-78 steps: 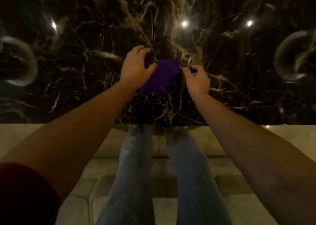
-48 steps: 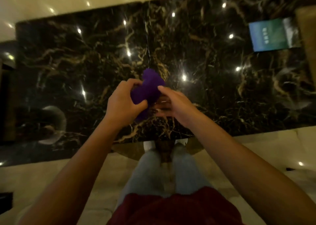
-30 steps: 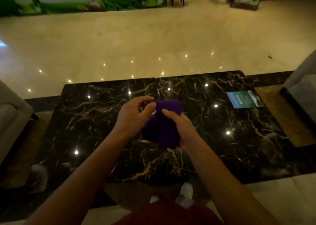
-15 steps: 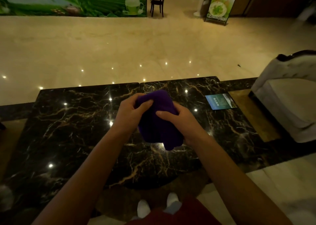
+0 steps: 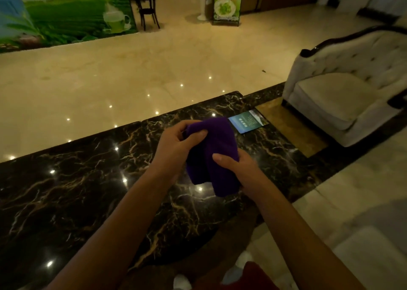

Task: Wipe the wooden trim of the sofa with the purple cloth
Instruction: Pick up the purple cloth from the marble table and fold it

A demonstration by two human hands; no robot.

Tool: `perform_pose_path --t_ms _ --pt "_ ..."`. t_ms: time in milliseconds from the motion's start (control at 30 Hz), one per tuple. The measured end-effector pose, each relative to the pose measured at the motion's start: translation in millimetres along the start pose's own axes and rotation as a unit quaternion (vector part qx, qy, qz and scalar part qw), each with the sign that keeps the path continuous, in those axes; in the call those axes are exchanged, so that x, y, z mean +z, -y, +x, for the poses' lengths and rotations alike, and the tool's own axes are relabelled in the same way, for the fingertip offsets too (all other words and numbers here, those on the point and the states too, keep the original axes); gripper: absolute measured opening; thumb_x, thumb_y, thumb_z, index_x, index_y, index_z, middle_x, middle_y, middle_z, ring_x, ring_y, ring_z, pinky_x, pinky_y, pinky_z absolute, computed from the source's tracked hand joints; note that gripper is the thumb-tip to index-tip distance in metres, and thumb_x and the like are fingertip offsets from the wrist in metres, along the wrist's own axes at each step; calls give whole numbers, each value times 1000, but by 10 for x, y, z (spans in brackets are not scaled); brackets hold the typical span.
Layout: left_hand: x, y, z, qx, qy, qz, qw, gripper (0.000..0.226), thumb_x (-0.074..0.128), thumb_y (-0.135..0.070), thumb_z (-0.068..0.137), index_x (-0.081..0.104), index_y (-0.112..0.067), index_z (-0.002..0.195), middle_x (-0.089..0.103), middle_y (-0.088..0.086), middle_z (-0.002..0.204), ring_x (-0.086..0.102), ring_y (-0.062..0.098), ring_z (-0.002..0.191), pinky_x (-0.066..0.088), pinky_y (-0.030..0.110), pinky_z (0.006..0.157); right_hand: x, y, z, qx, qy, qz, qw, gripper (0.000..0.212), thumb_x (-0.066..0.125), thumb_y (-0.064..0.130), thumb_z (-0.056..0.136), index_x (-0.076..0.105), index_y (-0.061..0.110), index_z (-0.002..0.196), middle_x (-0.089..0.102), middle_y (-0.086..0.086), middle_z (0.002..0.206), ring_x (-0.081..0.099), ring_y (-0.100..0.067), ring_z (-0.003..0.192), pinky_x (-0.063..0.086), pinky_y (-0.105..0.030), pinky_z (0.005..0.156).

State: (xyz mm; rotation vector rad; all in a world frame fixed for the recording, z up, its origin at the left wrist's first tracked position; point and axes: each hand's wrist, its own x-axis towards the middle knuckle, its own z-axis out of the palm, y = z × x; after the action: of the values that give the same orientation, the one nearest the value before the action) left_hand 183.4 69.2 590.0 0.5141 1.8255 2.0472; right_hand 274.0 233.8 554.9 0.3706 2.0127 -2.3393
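Note:
Both hands hold the purple cloth [image 5: 214, 155] folded in the air over a black marble table [image 5: 77, 192]. My left hand [image 5: 176, 148] grips its upper left corner, thumb on top. My right hand [image 5: 239, 168] holds its lower right side, thumb pressed on the fabric. A cream tufted sofa [image 5: 343, 91] stands at the right, well beyond my hands. Its dark wooden trim [image 5: 343, 35] runs along the top of the back and curls down at the arm.
A blue-green leaflet [image 5: 247, 121] lies on the table's far right end. Polished beige floor stretches beyond the table. A green tea banner [image 5: 66, 18], a dark stool [image 5: 147, 7] and a standing poster [image 5: 226, 3] line the far side. My feet show at the bottom.
The view has lifted from the tabletop and swung right, bringing the sofa into sight. Both hands raised the cloth off the table and keep holding it folded.

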Motion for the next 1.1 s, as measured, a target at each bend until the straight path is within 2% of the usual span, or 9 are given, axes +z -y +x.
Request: perform_pose_path --t_ms 300,433,533,633,700,800,933,1000,1100 --pt "1461 396 819 36 28 140 989 26 71 -33 93 61 -31 118 71 -10 111 69 -3 102 58 14 80 -1560 190 -87 -60 -231 15 971 35 84 61 66 77 47 97 81 14 100 78 -8 89 60 -19 65" --pt "2175 733 1019 8 84 228 970 21 64 -41 97 61 -35 116 68 -18 107 64 -14 97 52 10 73 -2263 189 -74 -77 -336 -36 938 34 82 60 77 72 37 100 78 23 92 76 -2 81 56 -16 58" --pt "2743 888 1131 -63 174 176 967 32 59 -51 97 63 -37 125 73 -13 115 69 -4 103 58 18 80 -2740 170 -108 -48 -371 -39 927 17 72 63 86 74 46 88 76 29 87 74 1 78 57 -17 59" --pt "3305 947 1306 -128 215 83 964 25 64 -54 93 71 -40 112 78 -11 110 74 9 104 62 26 80 -3174 163 -182 -11 -380 -13 925 25 59 78 82 75 59 79 79 21 85 76 -5 76 64 -26 68" --pt "3635 968 1428 -160 236 45 957 26 69 -59 85 75 -42 103 79 -13 107 75 9 101 62 23 76 -3455 146 -262 2 -404 7 915 45 54 83 79 80 47 86 81 10 90 78 -13 82 66 -41 80" --pt "4069 1054 1601 -179 274 23 945 28 75 -60 80 77 -45 103 79 -11 111 75 10 104 62 28 81 -3825 140 -396 1 -450 18 893 65 55 81 81 79 22 95 80 -6 93 78 -26 85 64 -53 82" --pt "4630 1201 1820 -188 303 6 934 26 75 -49 83 77 -39 107 78 -4 115 74 16 109 60 38 90 -4263 96 -503 -14 -525 49 849 53 63 77 77 75 34 107 80 6 103 78 -12 90 67 -43 81" --pt "4897 1309 1938 -198 325 -10 925 22 76 -39 88 77 -36 110 78 -2 115 75 17 108 62 32 83 -4486 45 -506 -15 -572 65 817 63 67 75 75 66 33 121 77 5 112 77 -13 98 67 -43 85" --pt "5291 1484 2148 -211 358 -23 909 38 81 -37 81 71 -30 118 78 -5 115 76 13 105 62 25 77 -4818 -40 -541 5 -635 91 767 64 73 62 88 53 34 141 70 2 126 72 -16 109 64 -46 93"
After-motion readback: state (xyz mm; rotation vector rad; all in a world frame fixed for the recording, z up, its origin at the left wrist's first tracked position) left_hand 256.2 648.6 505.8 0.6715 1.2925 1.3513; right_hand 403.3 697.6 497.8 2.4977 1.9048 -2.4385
